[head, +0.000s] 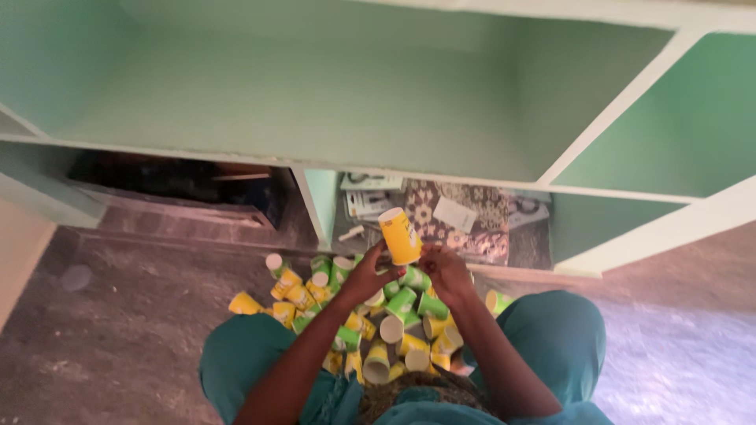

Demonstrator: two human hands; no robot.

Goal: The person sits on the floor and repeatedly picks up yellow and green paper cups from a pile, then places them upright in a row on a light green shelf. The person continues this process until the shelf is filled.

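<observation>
One yellow paper cup [400,234] is raised by two hands [367,273], above a floor pile of roughly thirty yellow and green cups [378,315]; exact tally unclear in the heap.

A heap of cups [370,315] lies on the floor [126,315] between the person's knees. Both hands hold one cup [400,234] above it. The shelf [331,102] stands beyond, with papers [457,212] underneath.

Pale green shelving [315,102] above seemingly bare concrete floor [118,315].
</observation>
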